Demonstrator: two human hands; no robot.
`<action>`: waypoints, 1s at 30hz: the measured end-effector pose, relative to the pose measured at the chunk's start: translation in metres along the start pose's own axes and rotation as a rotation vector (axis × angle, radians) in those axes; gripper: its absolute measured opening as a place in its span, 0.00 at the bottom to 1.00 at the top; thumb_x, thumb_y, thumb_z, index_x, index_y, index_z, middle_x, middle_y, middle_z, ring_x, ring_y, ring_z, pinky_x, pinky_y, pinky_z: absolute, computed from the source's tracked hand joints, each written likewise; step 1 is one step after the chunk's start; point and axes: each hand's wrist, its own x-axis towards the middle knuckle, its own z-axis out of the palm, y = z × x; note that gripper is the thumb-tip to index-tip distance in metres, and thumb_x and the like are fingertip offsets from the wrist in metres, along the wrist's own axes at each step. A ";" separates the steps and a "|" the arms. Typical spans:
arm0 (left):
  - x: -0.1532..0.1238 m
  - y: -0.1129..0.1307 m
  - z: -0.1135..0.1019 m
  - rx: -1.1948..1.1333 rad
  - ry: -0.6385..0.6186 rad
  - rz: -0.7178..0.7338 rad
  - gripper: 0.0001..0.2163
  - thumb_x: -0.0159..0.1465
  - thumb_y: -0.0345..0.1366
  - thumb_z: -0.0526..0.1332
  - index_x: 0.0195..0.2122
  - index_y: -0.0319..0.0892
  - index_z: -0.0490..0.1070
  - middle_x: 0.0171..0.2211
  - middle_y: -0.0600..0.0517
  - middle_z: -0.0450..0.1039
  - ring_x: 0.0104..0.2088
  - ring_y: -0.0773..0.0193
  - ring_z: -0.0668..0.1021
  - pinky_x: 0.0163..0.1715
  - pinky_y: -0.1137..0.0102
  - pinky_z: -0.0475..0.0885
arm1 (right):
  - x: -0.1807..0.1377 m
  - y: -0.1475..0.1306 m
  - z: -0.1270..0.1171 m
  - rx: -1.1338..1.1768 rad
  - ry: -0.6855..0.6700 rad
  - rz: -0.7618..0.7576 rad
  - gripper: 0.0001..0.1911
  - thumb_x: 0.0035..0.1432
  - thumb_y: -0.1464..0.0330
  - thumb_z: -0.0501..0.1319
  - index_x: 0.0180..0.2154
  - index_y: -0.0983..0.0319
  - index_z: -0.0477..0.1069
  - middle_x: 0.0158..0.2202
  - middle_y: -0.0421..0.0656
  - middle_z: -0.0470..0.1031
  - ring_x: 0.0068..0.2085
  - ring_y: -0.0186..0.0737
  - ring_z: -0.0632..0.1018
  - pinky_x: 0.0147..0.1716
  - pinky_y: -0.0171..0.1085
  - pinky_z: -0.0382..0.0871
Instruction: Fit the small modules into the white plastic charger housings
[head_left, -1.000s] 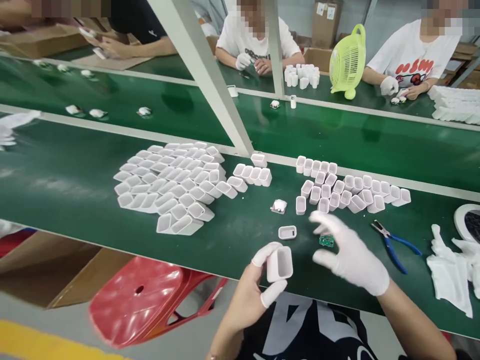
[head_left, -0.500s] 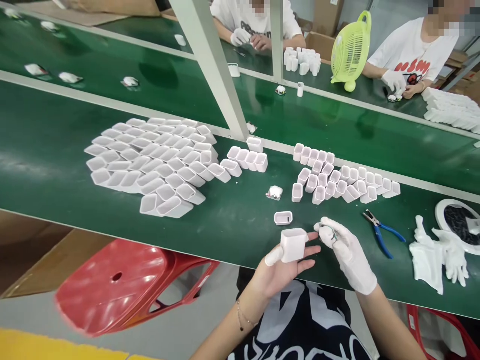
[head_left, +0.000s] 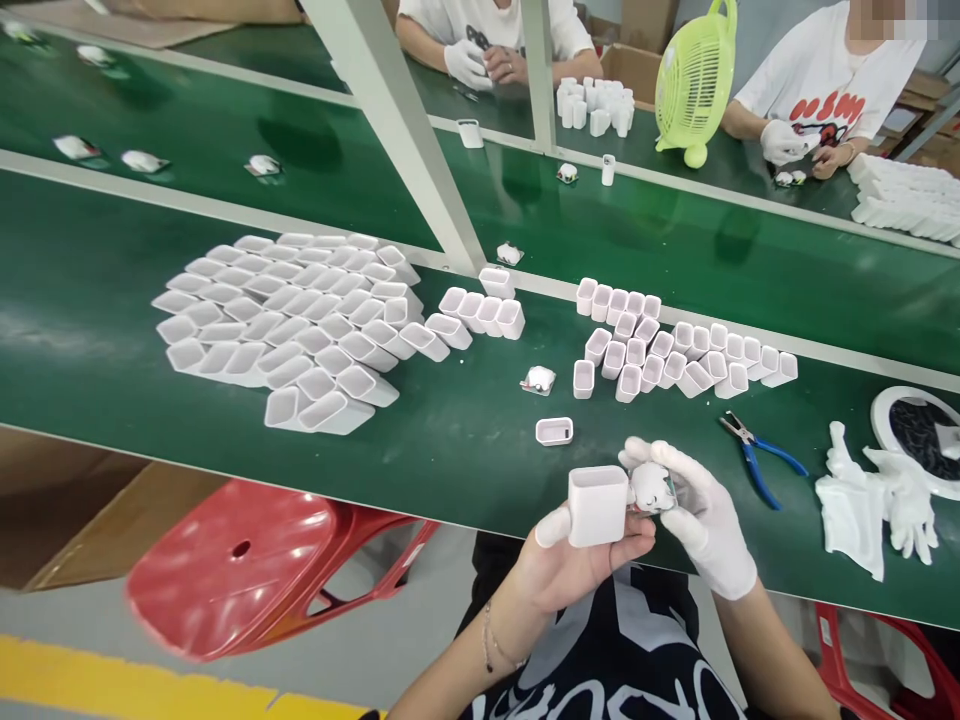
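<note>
The left hand (head_left: 566,572), its thumb capped in white, grasped a hollow, rectangular white plastic case (head_left: 598,508) upright near the green bench's (head_left: 450,450) edge. The white-gloved right hand (head_left: 705,530) pinched a small, puffy white component (head_left: 652,488) just right of the case; whether they touched was unclear. Beyond both hands lay a shallow white plastic shell (head_left: 554,431).

Red lettering (head_left: 829,108) on the white shirt (head_left: 806,75) of the co-worker at upper right ends in what appears to be "SM", the preceding rounded characters being uncertain. Large pale letters (head_left: 631,607) on the black shirt (head_left: 679,622) in the foreground, and a small label (head_left: 826,630) on the red stool (head_left: 896,642) at lower right, are illegible.
</note>
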 end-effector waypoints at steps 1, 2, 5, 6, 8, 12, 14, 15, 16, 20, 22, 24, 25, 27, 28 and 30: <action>-0.001 0.002 0.003 0.029 -0.015 0.006 0.29 0.47 0.55 0.67 0.44 0.38 0.72 0.40 0.41 0.76 0.45 0.45 0.78 0.50 0.51 0.70 | 0.000 -0.001 0.000 -0.007 0.044 -0.006 0.20 0.58 0.60 0.65 0.53 0.48 0.69 0.48 0.44 0.78 0.48 0.48 0.79 0.46 0.52 0.75; -0.001 0.005 0.006 0.071 -0.034 0.011 0.30 0.46 0.53 0.69 0.45 0.38 0.72 0.40 0.41 0.76 0.44 0.46 0.78 0.48 0.52 0.71 | -0.001 -0.002 0.000 -0.007 0.096 -0.016 0.19 0.59 0.61 0.64 0.52 0.47 0.70 0.46 0.43 0.79 0.46 0.47 0.80 0.44 0.50 0.76; -0.001 0.015 0.014 0.218 -0.067 0.061 0.28 0.46 0.46 0.72 0.47 0.40 0.73 0.39 0.44 0.76 0.41 0.52 0.79 0.44 0.60 0.73 | -0.003 -0.005 0.001 -0.018 0.147 -0.038 0.21 0.58 0.57 0.64 0.53 0.50 0.70 0.52 0.46 0.76 0.45 0.49 0.80 0.42 0.50 0.77; 0.000 0.017 0.016 0.261 -0.063 0.089 0.26 0.46 0.44 0.73 0.45 0.40 0.74 0.38 0.46 0.76 0.40 0.54 0.78 0.44 0.62 0.73 | -0.003 -0.006 0.003 -0.024 0.128 -0.029 0.24 0.55 0.55 0.65 0.53 0.52 0.71 0.53 0.48 0.74 0.45 0.50 0.80 0.43 0.51 0.77; 0.003 0.019 0.018 0.340 -0.035 0.149 0.23 0.46 0.42 0.73 0.43 0.41 0.74 0.39 0.48 0.75 0.40 0.56 0.77 0.45 0.63 0.73 | -0.005 -0.006 0.006 -0.019 0.120 0.021 0.27 0.52 0.52 0.67 0.52 0.53 0.72 0.52 0.48 0.74 0.45 0.50 0.80 0.42 0.49 0.77; 0.008 0.019 0.012 0.505 0.006 0.224 0.24 0.49 0.43 0.72 0.46 0.43 0.73 0.41 0.48 0.73 0.40 0.57 0.77 0.43 0.63 0.73 | -0.007 0.000 0.008 0.002 0.274 0.084 0.22 0.55 0.56 0.67 0.51 0.54 0.73 0.41 0.44 0.78 0.41 0.45 0.79 0.37 0.44 0.77; 0.008 0.019 0.009 0.634 0.014 0.267 0.25 0.51 0.43 0.71 0.49 0.44 0.72 0.44 0.47 0.73 0.42 0.56 0.77 0.44 0.63 0.73 | -0.010 0.000 0.005 0.011 0.321 0.055 0.22 0.57 0.59 0.66 0.53 0.53 0.71 0.41 0.44 0.77 0.41 0.45 0.79 0.34 0.43 0.77; 0.008 0.020 0.008 0.718 0.029 0.296 0.25 0.52 0.42 0.71 0.51 0.45 0.71 0.46 0.46 0.72 0.43 0.55 0.76 0.46 0.63 0.73 | -0.012 -0.001 0.003 0.012 0.334 0.021 0.21 0.57 0.60 0.65 0.53 0.51 0.70 0.43 0.45 0.77 0.42 0.45 0.79 0.34 0.43 0.78; 0.007 0.021 0.008 0.807 0.048 0.325 0.24 0.54 0.42 0.70 0.52 0.45 0.71 0.47 0.45 0.72 0.45 0.55 0.76 0.48 0.62 0.72 | -0.014 -0.003 0.001 -0.001 0.341 -0.026 0.21 0.58 0.61 0.65 0.54 0.49 0.69 0.47 0.45 0.76 0.44 0.46 0.79 0.35 0.44 0.78; 0.005 0.025 0.010 1.056 0.064 0.410 0.22 0.59 0.41 0.66 0.54 0.46 0.69 0.48 0.44 0.72 0.46 0.54 0.76 0.49 0.61 0.72 | -0.021 -0.016 -0.005 -0.252 0.256 -0.265 0.21 0.57 0.64 0.66 0.52 0.49 0.70 0.51 0.46 0.73 0.46 0.50 0.79 0.41 0.52 0.78; 0.005 0.027 0.012 1.103 0.032 0.438 0.22 0.60 0.41 0.66 0.55 0.46 0.68 0.47 0.44 0.73 0.46 0.54 0.76 0.48 0.61 0.73 | -0.024 -0.019 -0.006 -0.412 0.171 -0.345 0.20 0.56 0.65 0.66 0.51 0.51 0.71 0.50 0.47 0.73 0.45 0.50 0.80 0.41 0.51 0.80; 0.005 0.027 0.013 1.124 0.011 0.459 0.22 0.60 0.40 0.66 0.55 0.47 0.68 0.48 0.44 0.73 0.46 0.55 0.76 0.47 0.62 0.73 | -0.025 -0.017 -0.007 -0.511 0.096 -0.371 0.19 0.57 0.66 0.65 0.52 0.53 0.71 0.50 0.47 0.73 0.45 0.51 0.80 0.41 0.49 0.80; 0.005 0.027 0.013 1.130 0.004 0.467 0.22 0.59 0.40 0.66 0.55 0.47 0.68 0.48 0.44 0.73 0.46 0.55 0.76 0.47 0.63 0.74 | -0.026 -0.016 -0.007 -0.535 0.071 -0.373 0.20 0.58 0.66 0.65 0.52 0.54 0.70 0.51 0.48 0.73 0.46 0.51 0.80 0.42 0.48 0.80; 0.005 0.028 0.013 1.137 -0.011 0.485 0.23 0.59 0.38 0.67 0.55 0.49 0.68 0.48 0.46 0.72 0.45 0.57 0.76 0.47 0.63 0.73 | -0.026 -0.012 -0.007 -0.556 0.046 -0.381 0.21 0.59 0.67 0.63 0.54 0.53 0.68 0.52 0.47 0.72 0.48 0.51 0.79 0.44 0.48 0.80; 0.005 0.029 0.014 1.140 -0.022 0.496 0.23 0.59 0.37 0.67 0.56 0.50 0.67 0.49 0.46 0.72 0.45 0.57 0.76 0.47 0.64 0.73 | -0.026 -0.011 -0.007 -0.561 0.041 -0.387 0.21 0.59 0.67 0.63 0.55 0.53 0.67 0.53 0.47 0.72 0.49 0.51 0.79 0.45 0.48 0.79; 0.004 0.030 0.015 1.147 -0.037 0.509 0.23 0.59 0.37 0.67 0.56 0.51 0.67 0.49 0.47 0.72 0.45 0.57 0.76 0.47 0.64 0.73 | -0.025 -0.010 -0.006 -0.568 0.031 -0.396 0.20 0.60 0.68 0.63 0.54 0.53 0.68 0.52 0.46 0.73 0.50 0.50 0.78 0.45 0.46 0.80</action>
